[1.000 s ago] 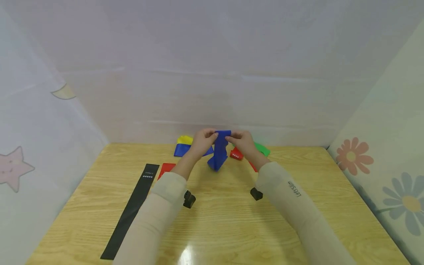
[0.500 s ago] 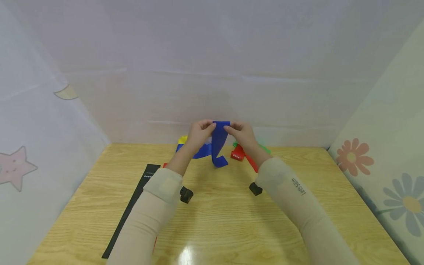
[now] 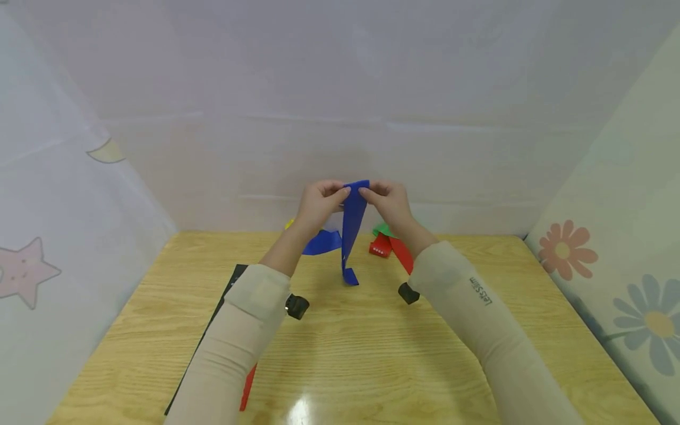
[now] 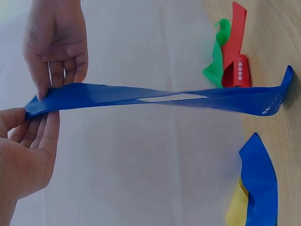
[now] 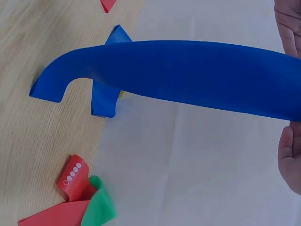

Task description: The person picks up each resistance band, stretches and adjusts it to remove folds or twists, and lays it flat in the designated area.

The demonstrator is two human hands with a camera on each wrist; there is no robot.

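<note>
Both hands hold up a blue elastic band (image 3: 351,227) by its top end, above the far side of the wooden table (image 3: 372,354). My left hand (image 3: 340,195) pinches that end from the left and my right hand (image 3: 366,193) pinches it from the right. The band hangs down with its lower end curled on the table. In the left wrist view the blue band (image 4: 155,96) stretches from my left hand (image 4: 26,136) and right hand (image 4: 59,70) down to the wood. The right wrist view shows the blue band (image 5: 188,70) crossing the frame.
A second blue band (image 3: 322,241) lies over a yellow one (image 4: 237,207) at the back. A red band (image 3: 392,248) and a green one (image 3: 383,229) lie to the right. A long black band (image 3: 209,330) and another red band (image 3: 247,383) lie left. White cloth walls surround the table.
Both hands have risen with the blue band. It has unfolded from a bunched loop into a long hanging strip with its lower end still on the table.
</note>
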